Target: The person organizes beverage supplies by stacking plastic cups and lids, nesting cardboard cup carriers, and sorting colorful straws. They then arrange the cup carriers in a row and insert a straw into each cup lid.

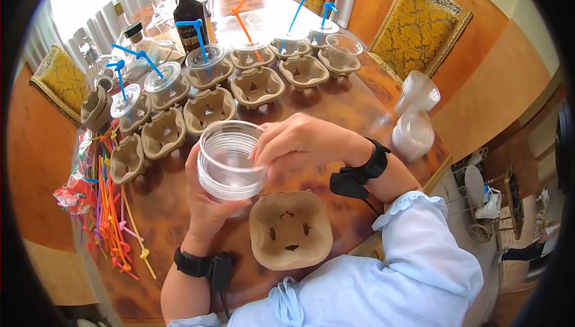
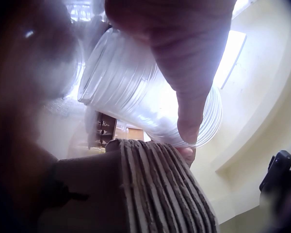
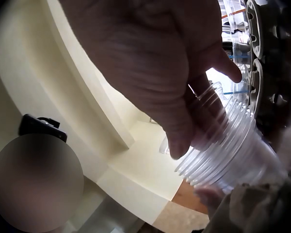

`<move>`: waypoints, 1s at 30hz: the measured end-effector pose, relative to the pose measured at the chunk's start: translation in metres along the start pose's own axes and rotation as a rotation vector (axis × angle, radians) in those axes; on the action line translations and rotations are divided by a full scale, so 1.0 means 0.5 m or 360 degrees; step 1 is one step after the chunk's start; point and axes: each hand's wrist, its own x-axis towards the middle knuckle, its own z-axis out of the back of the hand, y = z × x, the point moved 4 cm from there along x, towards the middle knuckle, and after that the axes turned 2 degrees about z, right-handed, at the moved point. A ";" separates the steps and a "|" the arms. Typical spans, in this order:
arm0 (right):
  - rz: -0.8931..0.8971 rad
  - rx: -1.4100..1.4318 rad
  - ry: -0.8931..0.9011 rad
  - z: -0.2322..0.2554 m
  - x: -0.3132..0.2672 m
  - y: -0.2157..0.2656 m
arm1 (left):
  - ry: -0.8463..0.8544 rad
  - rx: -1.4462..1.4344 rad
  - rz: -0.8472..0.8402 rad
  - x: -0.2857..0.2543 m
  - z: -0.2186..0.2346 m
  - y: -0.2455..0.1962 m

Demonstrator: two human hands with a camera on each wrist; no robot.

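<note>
My left hand (image 1: 205,210) grips a nested stack of clear plastic cups (image 1: 230,184) with its thumb along the near side. My right hand (image 1: 302,142) pinches the rim of the top cup (image 1: 217,147), which stands slightly raised from the rest. In the right wrist view the stack's rims (image 3: 228,153) lie close together under the thumb and fingers. Just below the cups, near my body, sits a pile of brown pulp cup holders (image 1: 291,246), its layered edges (image 2: 160,189) showing in the left wrist view.
Pulp holders (image 1: 259,87) stand in rows beyond my hands, several carrying lidded cups (image 1: 206,63) with knotted straws. Loose knotted straws (image 1: 114,207) lie at the left. Stacked lids (image 1: 413,135) are at the right edge. A dark bottle (image 1: 190,15) stands at the back.
</note>
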 end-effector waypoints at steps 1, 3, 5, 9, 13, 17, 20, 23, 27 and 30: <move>-0.0039 -0.0018 -0.0097 0.012 -0.004 0.007 | -0.0002 -0.0014 -0.0014 0.000 -0.003 -0.002; -0.0039 -0.0076 -0.0713 0.075 -0.006 0.004 | -0.0076 -0.0035 0.0055 0.000 0.010 -0.001; -0.0155 -0.1059 -0.0996 0.159 -0.032 0.000 | -0.0122 -0.0072 0.0094 -0.001 0.011 0.000; -0.0465 -0.1287 -0.0856 0.227 -0.075 -0.147 | -0.0109 -0.0115 0.0069 -0.002 0.009 0.002; -0.0713 -0.1404 -0.0622 0.215 -0.102 -0.243 | -0.0102 -0.0108 0.0054 -0.003 0.010 0.002; -0.0804 -0.1573 -0.0429 0.193 -0.124 -0.286 | -0.0109 -0.0093 0.0082 -0.003 0.007 -0.002; -0.0747 -0.1841 -0.0502 0.129 -0.080 -0.204 | -0.0118 -0.0089 0.0070 -0.001 0.011 0.000; -0.0191 -0.0707 -0.0248 0.036 -0.010 -0.052 | -0.0173 -0.0089 0.0038 -0.004 0.009 0.000; -0.0196 -0.0285 0.0273 -0.037 0.011 0.002 | -0.0180 0.0041 0.0012 -0.007 0.007 -0.008; -0.0131 -0.0069 0.0132 -0.027 0.014 0.006 | -0.0117 0.0026 0.0002 -0.010 0.007 -0.010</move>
